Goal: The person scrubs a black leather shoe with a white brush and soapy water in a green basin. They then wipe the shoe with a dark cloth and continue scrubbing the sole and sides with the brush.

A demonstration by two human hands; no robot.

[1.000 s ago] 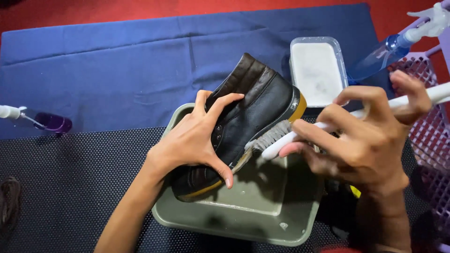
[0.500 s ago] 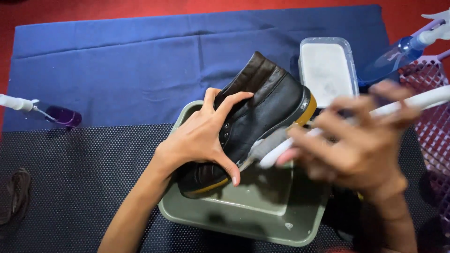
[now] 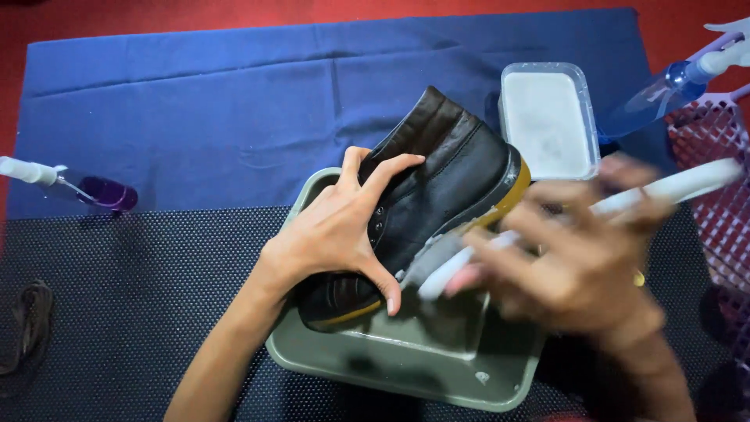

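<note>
My left hand grips a black leather boot with a yellow-edged sole, holding it tilted over a grey-green plastic tub. In my right hand, blurred by motion, is a white long-handled brush whose bristle end presses against the boot's sole edge near the toe. The boot's toe dips into the tub. Part of the brush head is hidden by blur.
A clear rectangular container of white stuff sits behind the boot. A blue spray bottle lies at upper right over a pink mesh basket. A purple spray bottle lies at left on the blue cloth. A dark shoe rests at far left.
My right hand has swept the brush along the sole and now blurs with motion. The view has shifted slightly; my left hand keeps its grip on the boot.
</note>
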